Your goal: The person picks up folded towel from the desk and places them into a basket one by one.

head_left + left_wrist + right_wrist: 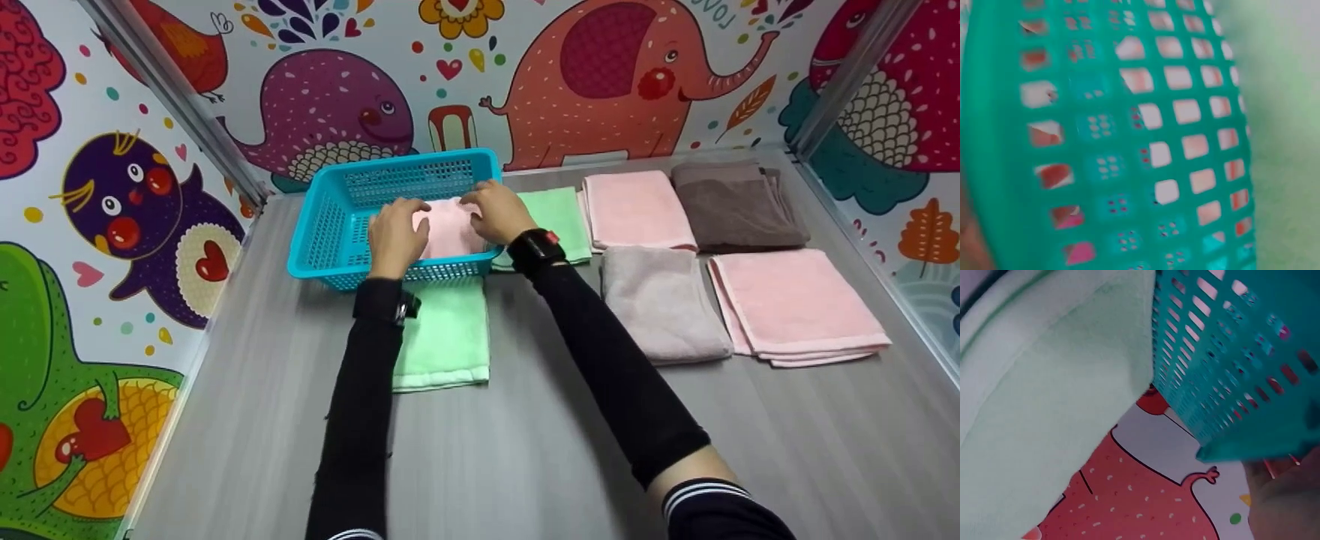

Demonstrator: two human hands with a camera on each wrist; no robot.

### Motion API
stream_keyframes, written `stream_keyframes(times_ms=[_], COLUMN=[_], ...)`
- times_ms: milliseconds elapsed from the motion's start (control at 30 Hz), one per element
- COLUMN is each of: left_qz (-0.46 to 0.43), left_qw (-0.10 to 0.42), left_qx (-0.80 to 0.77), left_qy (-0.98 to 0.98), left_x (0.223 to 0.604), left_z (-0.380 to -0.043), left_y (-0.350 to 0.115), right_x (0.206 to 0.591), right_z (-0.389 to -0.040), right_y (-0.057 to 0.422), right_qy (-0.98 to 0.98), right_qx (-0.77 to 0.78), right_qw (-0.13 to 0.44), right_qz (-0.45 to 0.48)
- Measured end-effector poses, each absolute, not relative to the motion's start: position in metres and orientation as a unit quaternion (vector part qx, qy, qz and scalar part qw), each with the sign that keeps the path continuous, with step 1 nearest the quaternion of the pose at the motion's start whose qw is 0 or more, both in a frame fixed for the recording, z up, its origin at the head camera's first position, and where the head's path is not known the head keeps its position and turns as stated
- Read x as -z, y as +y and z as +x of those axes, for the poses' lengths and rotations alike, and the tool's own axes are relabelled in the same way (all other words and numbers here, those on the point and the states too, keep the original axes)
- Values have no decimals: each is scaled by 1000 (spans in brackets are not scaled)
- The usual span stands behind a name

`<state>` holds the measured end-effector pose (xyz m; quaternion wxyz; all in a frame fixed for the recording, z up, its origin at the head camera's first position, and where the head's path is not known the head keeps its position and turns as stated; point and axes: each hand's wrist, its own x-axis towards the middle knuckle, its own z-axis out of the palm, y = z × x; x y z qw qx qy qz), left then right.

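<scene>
Left hand [396, 236], right hand [501, 211] half-curled at pink towel [451, 231], 9 and 3 o'clock | grip unclear | best level in basket [306, 225]

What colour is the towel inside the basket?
Pale pink; the towel shows best in the head view.

Your turquoise basket [409, 178] is gridded with holes; its pink towel [454, 231], partly hidden, seems plain, and your arm sleeves [352, 427] are black

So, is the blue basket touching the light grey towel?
Apart: in the head view, a clear gap separates the basket from the light grey towel, with tabletop and part of a green towel showing between them.
</scene>
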<state>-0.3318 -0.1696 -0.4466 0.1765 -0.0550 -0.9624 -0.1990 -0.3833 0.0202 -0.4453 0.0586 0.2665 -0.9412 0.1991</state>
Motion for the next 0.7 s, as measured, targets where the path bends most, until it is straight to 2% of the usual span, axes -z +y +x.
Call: stream_keyframes(times_ms=[200,367,700], left_qz=[-127,-145,-173], left_qw=[208,198,179], left_qx=[230,234,249], left_qy=[-942,-941,-936], left_x=[453,466,470], left_z=[-290,-260,-256], left_y=[-177,-185,-185], right_x=[443,450,464], right_z=[-365,-347,-330], right_y=[45,59,70], right_qy=[-931,-919,-899], right_qx=[-238,-286,-377], right_qw=[73,76,76], right_qz=[266,261,207])
